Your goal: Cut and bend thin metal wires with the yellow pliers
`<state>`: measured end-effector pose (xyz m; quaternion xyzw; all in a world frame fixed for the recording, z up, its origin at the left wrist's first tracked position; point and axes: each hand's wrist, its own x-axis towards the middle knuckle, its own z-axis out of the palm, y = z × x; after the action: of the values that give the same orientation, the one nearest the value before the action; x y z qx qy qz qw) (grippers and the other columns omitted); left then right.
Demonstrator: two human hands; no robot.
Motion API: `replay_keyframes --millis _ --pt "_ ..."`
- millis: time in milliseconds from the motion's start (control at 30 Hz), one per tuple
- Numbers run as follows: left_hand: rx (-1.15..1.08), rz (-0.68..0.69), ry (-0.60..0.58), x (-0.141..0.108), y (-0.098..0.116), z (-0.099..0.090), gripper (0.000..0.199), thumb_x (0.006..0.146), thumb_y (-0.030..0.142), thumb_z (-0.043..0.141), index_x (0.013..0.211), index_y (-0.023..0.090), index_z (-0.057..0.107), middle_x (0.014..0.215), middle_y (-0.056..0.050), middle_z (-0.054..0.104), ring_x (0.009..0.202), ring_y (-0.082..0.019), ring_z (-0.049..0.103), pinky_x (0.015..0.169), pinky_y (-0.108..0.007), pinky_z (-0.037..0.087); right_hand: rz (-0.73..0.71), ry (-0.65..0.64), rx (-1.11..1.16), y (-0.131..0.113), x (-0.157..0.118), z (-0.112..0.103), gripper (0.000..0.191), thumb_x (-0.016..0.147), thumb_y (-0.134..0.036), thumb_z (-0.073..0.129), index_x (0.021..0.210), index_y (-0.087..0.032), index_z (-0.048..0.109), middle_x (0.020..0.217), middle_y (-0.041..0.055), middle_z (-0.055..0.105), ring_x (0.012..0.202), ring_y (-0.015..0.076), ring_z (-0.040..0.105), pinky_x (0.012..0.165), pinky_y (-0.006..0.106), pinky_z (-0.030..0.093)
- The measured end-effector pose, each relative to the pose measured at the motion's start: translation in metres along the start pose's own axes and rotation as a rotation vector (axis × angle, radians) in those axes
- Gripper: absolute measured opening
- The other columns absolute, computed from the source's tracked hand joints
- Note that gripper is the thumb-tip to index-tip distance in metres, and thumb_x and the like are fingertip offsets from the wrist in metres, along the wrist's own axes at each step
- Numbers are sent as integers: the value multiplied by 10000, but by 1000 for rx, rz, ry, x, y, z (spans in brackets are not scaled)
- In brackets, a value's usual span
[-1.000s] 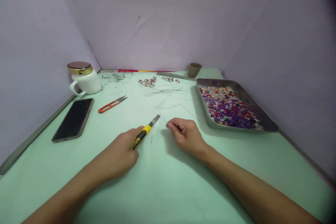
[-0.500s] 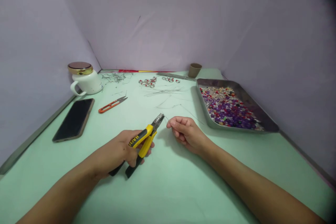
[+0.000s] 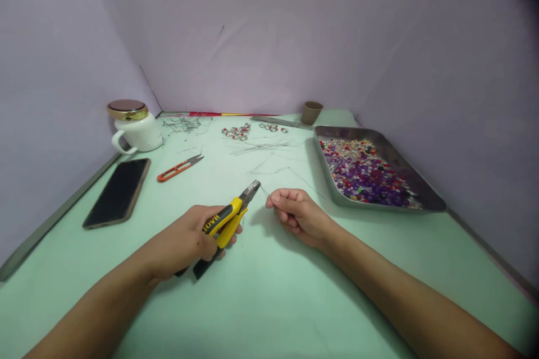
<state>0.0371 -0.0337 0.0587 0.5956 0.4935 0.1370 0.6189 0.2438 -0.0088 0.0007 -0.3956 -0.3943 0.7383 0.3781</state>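
Note:
My left hand (image 3: 201,240) is wrapped round the handles of yellow and black pliers (image 3: 231,217), whose metal jaws point up and to the right. Between the plier jaws and my right hand (image 3: 297,214) runs a short stretch of thin wire (image 3: 264,191). The thumb and fingers of my right hand pinch that wire just right of the jaws. Further wires (image 3: 272,147) lie loose on the green tabletop beyond my hands. Behind them are small clusters of red and clear beaded pieces (image 3: 236,132).
To the right stands a metal tray (image 3: 433,200) holding many mixed beads. A brown cup (image 3: 312,113) is at the back. On the left are orange thread snips (image 3: 180,168), a phone (image 3: 118,192) and a lidded white mug (image 3: 141,133). Walls enclose the table.
The plier handles have come closer together, and the jaws now look closed by the wire. The pliers have shifted slightly left; my right hand has barely moved.

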Motion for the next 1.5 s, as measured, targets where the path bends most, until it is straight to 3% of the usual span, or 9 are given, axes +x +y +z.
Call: replay_keyframes --millis 1000,1500 --pt "97 26 -75 2 -3 -7 374 490 49 382 811 168 534 752 5 528 686 -157 473 575 -263 340 49 -93 113 1 1 -7 139 706 -256 606 671 -126 575 410 -80 395 320 4 211 304 134 127" --pt "159 -18 -50 0 -6 -8 355 510 65 393 815 173 540 767 -1 557 670 -151 482 551 -244 346 64 -120 99 1 2 -13 145 703 -259 609 672 -123 570 404 -84 379 324 3 201 309 138 117"
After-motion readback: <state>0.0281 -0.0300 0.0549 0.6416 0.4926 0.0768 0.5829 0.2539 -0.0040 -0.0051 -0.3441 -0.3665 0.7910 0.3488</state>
